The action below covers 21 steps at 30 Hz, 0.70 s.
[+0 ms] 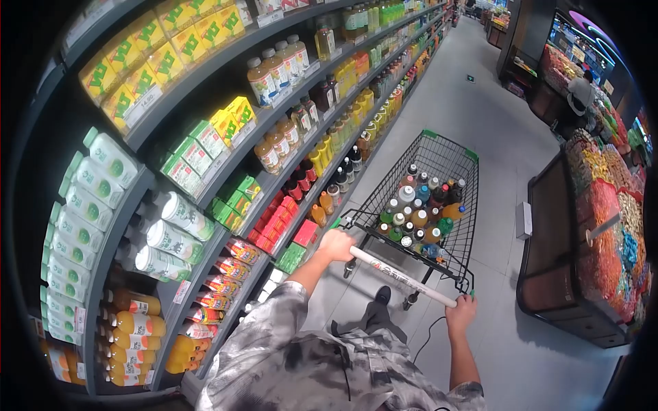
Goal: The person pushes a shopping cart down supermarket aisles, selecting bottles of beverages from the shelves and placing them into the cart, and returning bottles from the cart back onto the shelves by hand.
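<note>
A black wire shopping cart point(474, 198) with green corner pieces stands in front of me in the aisle. Its white handlebar point(401, 277) runs across between my hands. My left hand point(336, 245) is closed round the bar's left end, close to the drinks shelves. Round the right end, my right hand point(462, 310) is wrapped as well. Inside the basket, several drink bottles point(419, 218) with caps of various colours stand mostly upright, bunched together. Below the bar, one dark shoe point(383, 295) and part of a trouser leg show.
Drinks shelves point(205, 58) line the left side, holding yellow cartons point(164, 61), bottles and milk jugs point(89, 198). On the right stands a display bin point(555, 253) heaped with wrapped goods. A person point(581, 92) is beside the farther bins. The tiled aisle point(439, 89) stretches ahead.
</note>
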Each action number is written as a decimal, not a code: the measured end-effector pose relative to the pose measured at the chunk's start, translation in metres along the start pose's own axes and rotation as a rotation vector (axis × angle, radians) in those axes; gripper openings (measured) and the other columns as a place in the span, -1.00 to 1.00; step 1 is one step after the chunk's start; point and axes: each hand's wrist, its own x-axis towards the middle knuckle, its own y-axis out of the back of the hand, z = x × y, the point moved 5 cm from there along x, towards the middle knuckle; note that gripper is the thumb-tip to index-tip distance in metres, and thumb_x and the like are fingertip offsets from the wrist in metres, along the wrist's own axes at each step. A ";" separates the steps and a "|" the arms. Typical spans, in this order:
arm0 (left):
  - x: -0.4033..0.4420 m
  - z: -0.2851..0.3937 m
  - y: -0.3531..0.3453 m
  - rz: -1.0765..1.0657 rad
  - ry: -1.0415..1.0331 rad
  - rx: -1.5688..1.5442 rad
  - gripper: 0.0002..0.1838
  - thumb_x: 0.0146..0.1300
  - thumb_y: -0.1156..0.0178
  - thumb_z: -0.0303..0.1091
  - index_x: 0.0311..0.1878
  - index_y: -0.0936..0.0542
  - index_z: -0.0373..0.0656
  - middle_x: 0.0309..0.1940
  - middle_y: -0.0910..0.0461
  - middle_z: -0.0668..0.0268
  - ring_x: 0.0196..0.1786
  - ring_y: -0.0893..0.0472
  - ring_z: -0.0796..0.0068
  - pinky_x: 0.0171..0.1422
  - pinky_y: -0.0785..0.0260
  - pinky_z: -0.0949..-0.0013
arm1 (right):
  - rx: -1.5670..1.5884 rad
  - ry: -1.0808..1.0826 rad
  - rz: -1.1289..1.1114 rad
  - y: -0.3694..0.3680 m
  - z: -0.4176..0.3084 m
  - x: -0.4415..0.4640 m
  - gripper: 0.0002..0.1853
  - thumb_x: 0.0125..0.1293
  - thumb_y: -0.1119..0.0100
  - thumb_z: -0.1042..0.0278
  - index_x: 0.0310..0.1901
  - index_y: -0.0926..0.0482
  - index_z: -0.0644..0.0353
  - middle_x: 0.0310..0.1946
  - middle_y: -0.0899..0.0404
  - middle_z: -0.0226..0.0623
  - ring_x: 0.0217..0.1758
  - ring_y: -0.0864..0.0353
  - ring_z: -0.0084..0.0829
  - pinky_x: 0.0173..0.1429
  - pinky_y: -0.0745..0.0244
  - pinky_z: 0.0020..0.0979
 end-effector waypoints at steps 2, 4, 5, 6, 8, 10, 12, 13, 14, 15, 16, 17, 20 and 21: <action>0.026 -0.003 0.000 0.003 0.014 0.009 -0.79 -0.18 -0.28 -0.14 -0.43 -0.71 0.05 -0.46 -0.69 0.24 -0.31 -0.70 0.21 -0.18 -0.54 0.16 | 0.002 0.001 0.001 -0.004 0.004 0.024 -0.83 -0.15 -0.34 0.41 -0.47 -0.60 0.23 -0.25 -0.57 -0.21 0.08 -0.49 0.04 0.03 -0.51 -0.07; 0.049 -0.003 0.005 -0.026 0.020 0.019 -0.80 -0.16 -0.27 -0.13 -0.43 -0.71 0.05 -0.46 -0.69 0.23 -0.31 -0.70 0.20 -0.17 -0.54 0.15 | 0.005 -0.002 0.006 -0.009 0.011 0.045 -0.84 -0.14 -0.34 0.41 -0.46 -0.61 0.23 -0.25 -0.57 -0.21 0.09 -0.49 0.04 0.04 -0.52 -0.07; 0.065 -0.009 0.007 -0.025 0.037 0.027 -0.80 -0.16 -0.27 -0.13 -0.43 -0.71 0.05 -0.46 -0.69 0.23 -0.31 -0.70 0.20 -0.17 -0.54 0.15 | 0.006 0.000 -0.015 -0.021 0.014 0.062 -0.83 -0.16 -0.35 0.42 -0.45 -0.62 0.22 -0.23 -0.57 -0.23 0.11 -0.48 0.03 0.04 -0.53 -0.07; 0.077 -0.009 0.011 -0.032 0.054 0.031 -0.80 -0.15 -0.27 -0.13 -0.43 -0.71 0.05 -0.46 -0.69 0.23 -0.31 -0.70 0.20 -0.17 -0.54 0.15 | -0.003 -0.002 -0.027 -0.025 0.017 0.078 -0.82 -0.17 -0.36 0.42 -0.44 -0.63 0.22 -0.21 -0.57 -0.25 0.14 -0.47 0.01 0.04 -0.54 -0.08; 0.099 -0.009 0.011 -0.051 0.082 0.038 -0.80 -0.11 -0.25 -0.13 -0.41 -0.71 0.06 -0.45 -0.69 0.23 -0.29 -0.70 0.18 -0.16 -0.54 0.13 | -0.008 -0.010 -0.031 -0.031 0.024 0.102 -0.83 -0.15 -0.35 0.42 -0.44 -0.63 0.22 -0.20 -0.56 -0.26 0.14 -0.47 0.01 0.05 -0.53 -0.09; 0.122 -0.014 0.003 -0.016 0.086 0.024 -0.80 -0.10 -0.23 -0.09 -0.45 -0.69 0.06 -0.48 -0.68 0.23 -0.33 -0.69 0.15 -0.19 -0.53 0.12 | -0.007 -0.022 -0.052 -0.037 0.030 0.118 -0.83 -0.14 -0.34 0.42 -0.43 -0.64 0.23 -0.20 -0.56 -0.26 0.14 -0.47 0.00 0.06 -0.53 -0.09; 0.139 -0.013 0.004 -0.003 0.110 0.022 -0.78 -0.10 -0.21 -0.07 -0.48 -0.67 0.05 -0.50 -0.67 0.21 -0.34 -0.68 0.11 -0.19 -0.53 0.10 | -0.015 -0.019 -0.048 -0.046 0.040 0.137 -0.83 -0.14 -0.35 0.42 -0.44 -0.64 0.23 -0.21 -0.56 -0.26 0.14 -0.46 -0.01 0.07 -0.53 -0.10; 0.148 -0.012 0.004 0.007 0.101 0.019 -0.78 -0.10 -0.21 -0.07 -0.47 -0.67 0.04 -0.49 -0.67 0.20 -0.33 -0.68 0.12 -0.19 -0.53 0.10 | -0.001 -0.016 -0.049 -0.050 0.041 0.145 -0.83 -0.14 -0.35 0.42 -0.44 -0.64 0.23 -0.21 -0.56 -0.26 0.14 -0.46 -0.01 0.07 -0.53 -0.10; 0.156 -0.012 0.003 -0.004 0.124 0.017 -0.79 -0.09 -0.21 -0.08 -0.45 -0.68 0.04 -0.48 -0.67 0.19 -0.31 -0.69 0.12 -0.18 -0.53 0.10 | -0.006 -0.035 -0.045 -0.052 0.045 0.154 -0.84 -0.14 -0.34 0.43 -0.44 -0.64 0.24 -0.21 -0.56 -0.26 0.14 -0.46 -0.02 0.07 -0.53 -0.11; 0.163 -0.011 0.003 -0.013 0.144 0.017 -0.79 -0.09 -0.22 -0.10 -0.44 -0.68 0.05 -0.46 -0.68 0.19 -0.30 -0.69 0.12 -0.16 -0.53 0.09 | -0.011 -0.055 -0.038 -0.053 0.048 0.161 -0.84 -0.14 -0.34 0.43 -0.44 -0.64 0.24 -0.21 -0.56 -0.26 0.14 -0.46 -0.02 0.06 -0.53 -0.11; 0.170 -0.009 0.004 -0.009 0.149 0.031 -0.79 -0.09 -0.22 -0.10 -0.44 -0.68 0.05 -0.46 -0.68 0.19 -0.30 -0.69 0.12 -0.16 -0.53 0.09 | 0.002 -0.056 -0.032 -0.054 0.051 0.168 -0.84 -0.14 -0.34 0.43 -0.44 -0.64 0.24 -0.21 -0.56 -0.26 0.14 -0.46 -0.02 0.06 -0.53 -0.11; 0.176 -0.008 0.004 -0.013 0.157 0.027 -0.79 -0.08 -0.22 -0.11 -0.42 -0.68 0.03 -0.45 -0.68 0.19 -0.29 -0.69 0.12 -0.14 -0.53 0.10 | 0.004 -0.057 -0.026 -0.053 0.053 0.173 -0.84 -0.13 -0.33 0.43 -0.44 -0.63 0.23 -0.22 -0.56 -0.26 0.11 -0.47 -0.04 0.06 -0.53 -0.12; 0.194 -0.009 -0.001 -0.015 0.169 0.034 -0.78 -0.07 -0.23 -0.14 -0.38 -0.67 -0.01 -0.42 -0.69 0.18 -0.27 -0.69 0.11 -0.10 -0.52 0.11 | 0.018 -0.061 -0.015 -0.059 0.061 0.189 -0.85 -0.13 -0.32 0.43 -0.44 -0.62 0.22 -0.23 -0.56 -0.27 0.09 -0.47 -0.06 0.05 -0.52 -0.13; 0.199 -0.009 -0.003 -0.021 0.162 0.030 -0.77 -0.05 -0.23 -0.15 -0.36 -0.67 -0.03 -0.41 -0.69 0.17 -0.26 -0.69 0.11 -0.07 -0.51 0.11 | 0.013 -0.070 -0.019 -0.062 0.064 0.192 -0.85 -0.13 -0.32 0.44 -0.45 -0.62 0.22 -0.22 -0.55 -0.28 0.10 -0.47 -0.07 0.05 -0.52 -0.13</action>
